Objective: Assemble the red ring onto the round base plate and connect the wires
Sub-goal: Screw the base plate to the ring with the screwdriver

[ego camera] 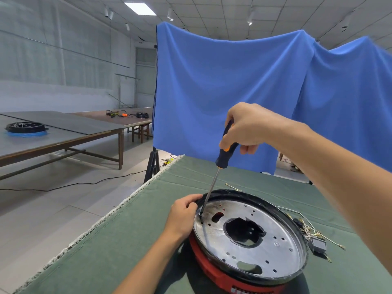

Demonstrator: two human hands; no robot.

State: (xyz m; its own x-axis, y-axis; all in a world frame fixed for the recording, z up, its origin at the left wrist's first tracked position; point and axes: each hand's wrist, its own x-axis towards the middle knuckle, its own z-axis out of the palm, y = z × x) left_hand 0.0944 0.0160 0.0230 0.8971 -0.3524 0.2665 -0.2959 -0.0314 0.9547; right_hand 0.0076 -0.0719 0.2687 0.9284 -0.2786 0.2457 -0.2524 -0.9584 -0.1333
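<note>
So the red ring sits under the base plate, both right in front on the green tabletop. Left hand is curled over the plate's near-left rim, holding it steady. Just beside those fingers the screwdriver tip is down in a hole at the plate's left edge, shaft leaning up and away to the right hand, which is wrapped tight round the handle. Looks like a screw is being driven there. Wires lie loose past the plate's right side, well away from both hands, not hooked up yet I'd say.
</note>
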